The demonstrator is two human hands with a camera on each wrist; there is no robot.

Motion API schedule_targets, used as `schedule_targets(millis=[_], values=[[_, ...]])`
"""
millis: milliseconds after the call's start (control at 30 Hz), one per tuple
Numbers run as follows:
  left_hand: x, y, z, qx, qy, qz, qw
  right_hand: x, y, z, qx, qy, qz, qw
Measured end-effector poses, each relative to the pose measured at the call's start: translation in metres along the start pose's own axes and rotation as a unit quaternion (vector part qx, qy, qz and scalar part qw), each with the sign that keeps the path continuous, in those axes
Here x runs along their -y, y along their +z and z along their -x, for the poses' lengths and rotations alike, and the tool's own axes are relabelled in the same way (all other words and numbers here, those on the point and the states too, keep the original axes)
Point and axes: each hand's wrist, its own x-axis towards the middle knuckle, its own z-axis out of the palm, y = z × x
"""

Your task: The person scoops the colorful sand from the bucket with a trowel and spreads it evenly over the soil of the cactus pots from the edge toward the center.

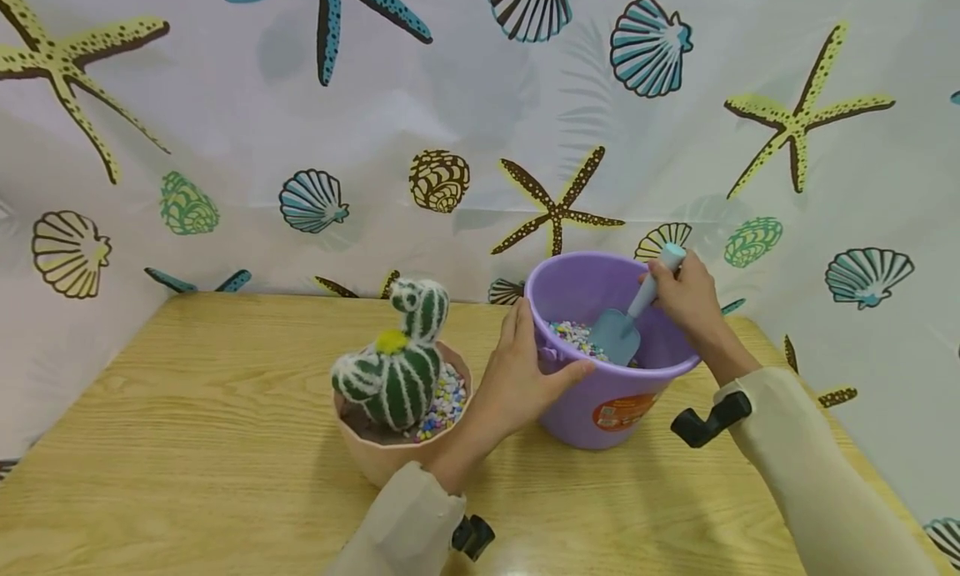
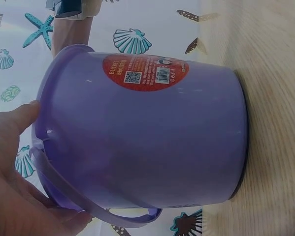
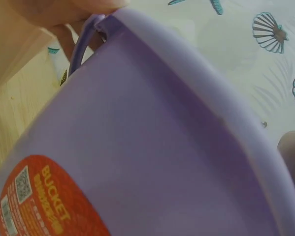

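Note:
A purple bucket [image 1: 577,397] stands on the table with small multicoloured pebbles [image 1: 573,336] inside. My left hand [image 1: 517,384] holds its near left rim, thumb towards the front and fingers round the side; the left wrist view shows the thumb at the rim beside the bucket's handle [image 2: 68,189]. My right hand [image 1: 686,293], above the right rim, grips the handle of a small blue-grey shovel [image 1: 618,334]. The shovel's blade rests at the pebbles, its lower edge partly hidden by the rim. In the right wrist view the bucket wall hides the shovel.
Left of the bucket, near my left forearm, a peach flowerpot [image 1: 378,459] holds a fuzzy green-and-white cactus [image 1: 408,384]. Coloured pebbles [image 1: 447,401] cover the pot's right side, brown soil the left. Behind the wooden table [image 1: 187,426] hangs a shell-and-starfish curtain [image 1: 375,126].

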Motion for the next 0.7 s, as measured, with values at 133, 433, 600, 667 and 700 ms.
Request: schedule_targets(millis=[133, 433, 600, 667, 700], values=[[-0.001, 0.0001, 0.0002, 0.003, -0.005, 0.0, 1.0, -0.0027, -0.0008, -0.0001, 0.001, -0.002, -0.012, 0.9999], [0.0017, 0.0019, 0.0001, 0.005, -0.01, -0.008, 0.9999, -0.0056, -0.0016, -0.0014, 0.007, -0.001, -0.043, 0.999], [0.0015, 0.0019, 0.0002, 0.003, -0.01, -0.013, 0.9999, -0.0067, -0.0043, -0.0024, 0.027, -0.007, -0.105, 0.994], [0.0014, 0.0017, 0.0005, 0.002, -0.008, -0.016, 0.9998, -0.0079, -0.0056, -0.0034, 0.041, -0.006, -0.131, 0.9905], [0.001, 0.0015, 0.0007, 0.0, -0.007, -0.018, 0.9998, -0.0082, -0.0064, -0.0037, 0.05, -0.005, -0.145, 0.9882]])
